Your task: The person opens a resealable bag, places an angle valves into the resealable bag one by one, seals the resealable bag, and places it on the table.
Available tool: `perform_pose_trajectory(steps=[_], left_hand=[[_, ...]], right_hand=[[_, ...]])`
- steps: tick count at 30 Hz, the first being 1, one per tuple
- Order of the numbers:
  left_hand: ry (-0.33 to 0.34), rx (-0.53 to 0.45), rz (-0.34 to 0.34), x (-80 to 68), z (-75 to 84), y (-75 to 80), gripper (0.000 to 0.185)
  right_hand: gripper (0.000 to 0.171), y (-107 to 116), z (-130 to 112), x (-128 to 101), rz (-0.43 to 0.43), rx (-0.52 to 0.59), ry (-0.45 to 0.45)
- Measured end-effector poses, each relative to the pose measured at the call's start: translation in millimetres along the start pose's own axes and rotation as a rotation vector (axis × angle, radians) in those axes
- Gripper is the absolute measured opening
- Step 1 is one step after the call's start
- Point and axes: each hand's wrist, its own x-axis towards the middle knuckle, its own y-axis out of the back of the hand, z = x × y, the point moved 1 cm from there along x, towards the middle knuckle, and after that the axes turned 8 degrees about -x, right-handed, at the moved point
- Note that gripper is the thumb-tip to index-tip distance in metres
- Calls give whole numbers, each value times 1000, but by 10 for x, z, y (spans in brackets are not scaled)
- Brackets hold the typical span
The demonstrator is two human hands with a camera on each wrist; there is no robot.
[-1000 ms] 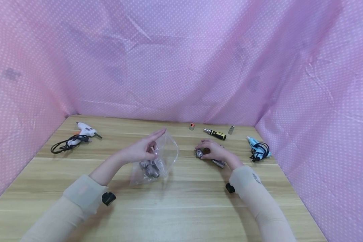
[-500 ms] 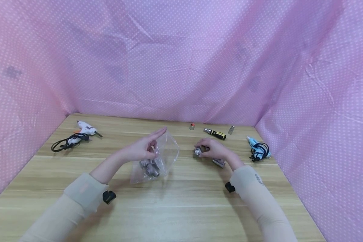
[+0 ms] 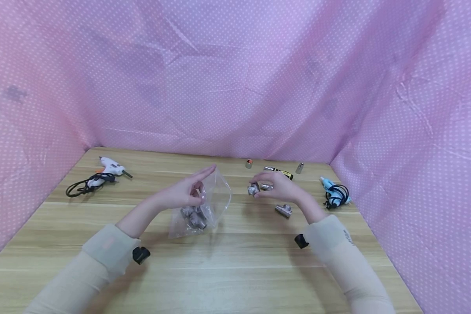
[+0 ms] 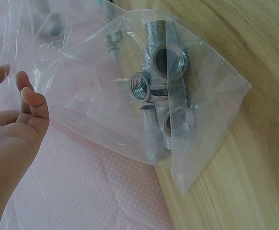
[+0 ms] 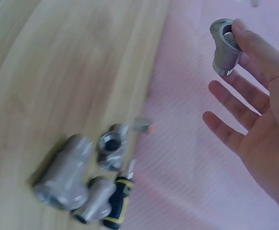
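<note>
My left hand (image 3: 182, 192) pinches the edge of a clear plastic bag (image 3: 221, 198) and keeps its mouth spread. Several metal pipe fittings (image 4: 153, 62) lie inside the bag, which rests low over the table. On the other side, my right hand (image 3: 282, 187) grips a metal tee fitting (image 5: 225, 50) between thumb and fingertips, raised above the table; its other fingers are spread apart. Below the right wrist a second tee fitting (image 3: 284, 210) lies on the wood. Another fitting (image 3: 266, 186) shows through the gap between the right thumb and fingers.
A black and yellow screwdriver (image 5: 117, 203), partly behind the right hand in the head view, lies near a red-marked metal fitting (image 3: 249, 164) and a slim metal piece (image 3: 300, 168). Corded glue guns, one white (image 3: 111, 168), one blue (image 3: 333, 192), flank the table. Pink polka-dot cloth surrounds it.
My right hand has lifted the tee fitting off the table and moved slightly up and away, uncovering the fittings beneath. My left hand and the bag have stayed put.
</note>
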Motion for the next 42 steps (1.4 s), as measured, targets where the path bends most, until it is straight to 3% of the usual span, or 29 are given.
perform_pose_trajectory(steps=[8,16,24,33,42], left_hand=[[2,-21,-4,7,-3,-3,97],[-14,-2,-12,12,-4,-5,94],[-10,-18,-18,-5,5,3,95],[-1,-32,-21,-16,5,5,96],[-28,-24,-22,-17,4,8,97]], right_hand=[[42,187,-339,3,121,23,63],[44,162,-667,98,247,62,90],[44,-21,-887,267,246,21,108],[44,-289,-914,406,192,-4,164],[48,-316,-924,396,165,-29,150]])
